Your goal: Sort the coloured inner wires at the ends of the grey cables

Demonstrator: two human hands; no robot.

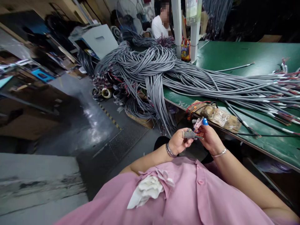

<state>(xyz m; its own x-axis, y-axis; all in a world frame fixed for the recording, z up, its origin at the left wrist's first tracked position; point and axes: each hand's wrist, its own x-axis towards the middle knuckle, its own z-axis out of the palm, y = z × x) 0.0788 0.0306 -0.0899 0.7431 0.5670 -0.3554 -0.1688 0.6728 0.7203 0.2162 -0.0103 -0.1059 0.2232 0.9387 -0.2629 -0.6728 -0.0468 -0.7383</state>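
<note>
My left hand (180, 141), with a grey wrap on the thumb, is closed in a pinch in front of my body. Thin coloured wires (200, 136) stick out past its thumb tip towards the right hand. My right hand (211, 137) wears a blue cover on one fingertip and is closed on a small pale pink piece (198, 123), whose exact kind I cannot make out. Both hands are close together just off the bench edge. Behind them on the bench lies a wooden block (231, 122) wrapped in clear tape, with red and black leads.
A large heap of grey cables (150, 64) runs along the green bench (234, 54), with stripped ends at the right. Some cables hang over the front edge. A white post (177, 28) stands on the bench. A person in a white top (159, 26) sits behind.
</note>
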